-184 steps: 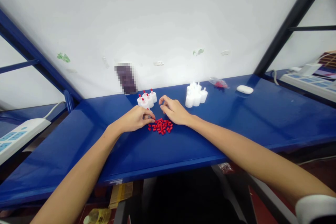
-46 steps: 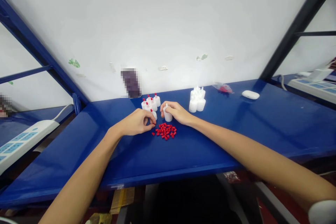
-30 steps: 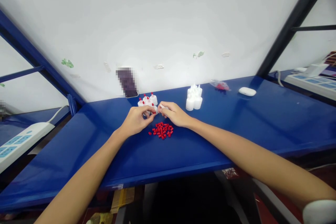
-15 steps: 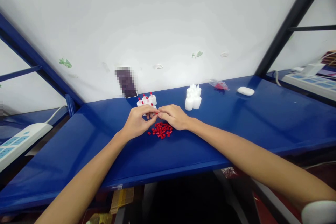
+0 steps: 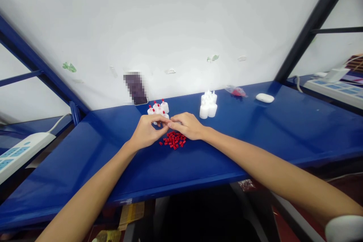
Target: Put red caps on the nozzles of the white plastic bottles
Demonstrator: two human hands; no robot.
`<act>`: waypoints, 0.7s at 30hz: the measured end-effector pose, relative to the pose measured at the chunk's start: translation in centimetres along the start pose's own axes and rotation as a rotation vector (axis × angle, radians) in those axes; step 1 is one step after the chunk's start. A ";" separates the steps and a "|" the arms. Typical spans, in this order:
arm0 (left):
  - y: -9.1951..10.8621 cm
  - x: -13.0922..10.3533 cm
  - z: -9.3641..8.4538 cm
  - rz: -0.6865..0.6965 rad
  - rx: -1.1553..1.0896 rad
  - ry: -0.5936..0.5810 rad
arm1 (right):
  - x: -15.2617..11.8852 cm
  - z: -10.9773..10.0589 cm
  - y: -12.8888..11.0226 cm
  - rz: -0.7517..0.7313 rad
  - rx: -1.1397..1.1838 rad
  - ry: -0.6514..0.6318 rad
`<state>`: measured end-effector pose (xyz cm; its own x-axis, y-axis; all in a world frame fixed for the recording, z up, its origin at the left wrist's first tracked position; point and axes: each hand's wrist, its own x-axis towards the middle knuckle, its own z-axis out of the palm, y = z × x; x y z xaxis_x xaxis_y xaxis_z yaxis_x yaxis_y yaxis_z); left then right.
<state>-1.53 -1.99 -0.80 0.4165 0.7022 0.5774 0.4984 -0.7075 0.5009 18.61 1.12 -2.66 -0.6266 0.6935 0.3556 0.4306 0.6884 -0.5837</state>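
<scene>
My left hand (image 5: 149, 132) is closed in a pinch above the table, its fingertips meeting those of my right hand (image 5: 188, 126). Whatever is between them is almost covered; a bit of red showed there a moment ago, like a small red cap. My right hand is closed too, thumb against fingers, and what it pinches is hidden. Just below the hands lies a loose pile of small red caps (image 5: 174, 140). Behind my left hand stand several white squeeze bottles with red-capped tips (image 5: 164, 106), partly covered by its fingers.
Uncapped white bottles (image 5: 208, 109) stand upright right of my hands on the blue table (image 5: 255, 132). Farther right are a plastic bag with red pieces (image 5: 237, 91) and a white oval case (image 5: 264, 98). A phone (image 5: 136, 89) leans on the wall. A power strip (image 5: 24, 151) is at left.
The fingertips of both hands have closed further together, so the red bit seen between them is now hidden. The bottles and the pile look unchanged.
</scene>
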 end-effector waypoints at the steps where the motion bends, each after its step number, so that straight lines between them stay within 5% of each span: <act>1: -0.1 0.0 0.0 -0.003 -0.002 -0.015 | 0.0 -0.1 -0.1 -0.011 -0.035 -0.004; 5: -0.2 -0.1 0.1 -0.001 -0.002 -0.080 | -0.1 -0.2 -0.4 -0.034 -0.138 -0.002; 11: -0.4 -0.1 0.7 0.009 0.004 0.015 | 0.2 0.0 -0.8 0.036 -0.032 0.044; 17: -0.3 -0.2 1.1 0.022 -0.026 -0.032 | 0.2 0.1 -1.1 0.075 0.009 0.088; 21: -0.2 0.4 0.7 -0.010 0.034 0.091 | 0.2 0.1 -0.8 0.067 0.128 0.125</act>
<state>-0.94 -1.54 -1.09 0.3410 0.6980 0.6297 0.5284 -0.6963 0.4857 18.05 0.74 -2.21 -0.5102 0.7633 0.3963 0.3774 0.6128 -0.6943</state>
